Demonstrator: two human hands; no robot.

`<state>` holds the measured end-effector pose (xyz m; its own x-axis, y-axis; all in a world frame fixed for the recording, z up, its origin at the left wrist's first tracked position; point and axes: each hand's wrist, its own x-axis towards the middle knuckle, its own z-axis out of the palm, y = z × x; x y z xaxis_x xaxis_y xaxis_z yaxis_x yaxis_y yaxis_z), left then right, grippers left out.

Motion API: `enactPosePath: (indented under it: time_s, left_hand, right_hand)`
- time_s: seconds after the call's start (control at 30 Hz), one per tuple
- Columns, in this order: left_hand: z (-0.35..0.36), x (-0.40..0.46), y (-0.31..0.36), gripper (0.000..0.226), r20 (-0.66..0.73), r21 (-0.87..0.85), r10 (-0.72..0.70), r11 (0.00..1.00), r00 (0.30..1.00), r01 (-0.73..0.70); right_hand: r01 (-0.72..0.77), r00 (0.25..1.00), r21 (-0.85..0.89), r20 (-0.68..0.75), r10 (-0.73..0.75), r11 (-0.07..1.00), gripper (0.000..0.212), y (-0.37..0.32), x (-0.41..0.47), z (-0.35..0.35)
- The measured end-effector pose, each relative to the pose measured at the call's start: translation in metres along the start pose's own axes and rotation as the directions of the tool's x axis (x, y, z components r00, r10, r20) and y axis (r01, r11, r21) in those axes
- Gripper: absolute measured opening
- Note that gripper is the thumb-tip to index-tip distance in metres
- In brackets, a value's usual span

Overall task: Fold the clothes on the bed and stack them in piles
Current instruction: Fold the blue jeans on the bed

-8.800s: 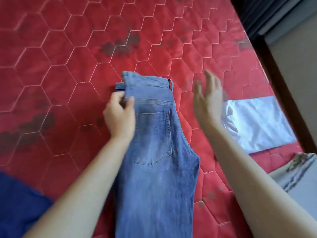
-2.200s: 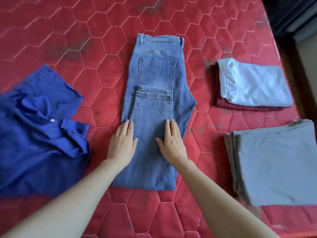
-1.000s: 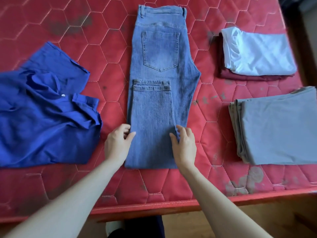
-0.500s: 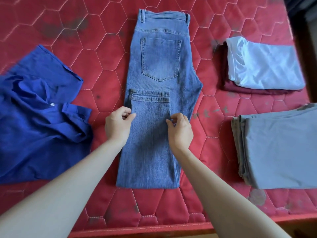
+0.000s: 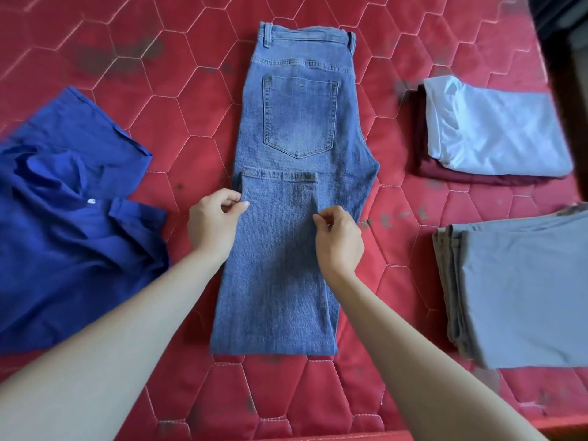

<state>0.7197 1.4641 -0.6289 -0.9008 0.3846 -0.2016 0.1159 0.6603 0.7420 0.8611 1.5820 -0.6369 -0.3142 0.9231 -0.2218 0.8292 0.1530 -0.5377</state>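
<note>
Blue jeans (image 5: 299, 122) lie lengthwise in the middle of the red quilted mattress (image 5: 197, 90), waistband far, legs folded up so the hems end just below the back pocket. My left hand (image 5: 213, 226) pinches the left edge of the folded leg layer a little below the hem. My right hand (image 5: 339, 238) pinches the right edge at the same height. A crumpled royal-blue shirt (image 5: 63, 224) lies unfolded at the left.
At the right far side a folded pale-blue garment (image 5: 496, 132) rests on a folded maroon one (image 5: 477, 179). Nearer, at the right, sits a pile of folded grey cloth (image 5: 521, 288). The mattress's near edge (image 5: 350, 436) runs along the bottom; dark furniture stands beyond the right side.
Both hands slid from the lower part of the folded legs up toward the hems and went from flat on the denim to pinching its side edges. The view shifted slightly.
</note>
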Motion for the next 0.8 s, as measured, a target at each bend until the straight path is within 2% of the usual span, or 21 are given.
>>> enactPosePath:
  time_s: [0.2,0.4,0.57,0.8]
  left_hand:
    - [0.013,0.001,-0.006,0.013,-0.009,0.111,0.047,0.993,0.999,-0.045]
    - [0.011,0.006,-0.006,0.028,0.016,0.138,0.035,0.99,0.999,-0.037]
    - [0.011,0.021,0.011,0.025,0.02,0.007,-0.112,0.994,0.993,0.112]
    - [0.015,0.036,0.025,0.014,0.032,-0.039,-0.053,0.998,0.998,0.055]
  right_hand:
    - [-0.038,0.999,-0.014,-0.018,0.037,0.999,0.01,0.003,0.002,0.012]
    - [0.012,1.0,-0.049,0.015,-0.011,0.999,0.022,0.002,0.004,0.011]
    - [0.039,0.997,-0.11,0.067,-0.032,0.993,0.025,-0.007,0.016,0.008]
    - [0.04,0.999,-0.088,0.01,-0.039,0.995,0.021,-0.009,0.026,0.003]
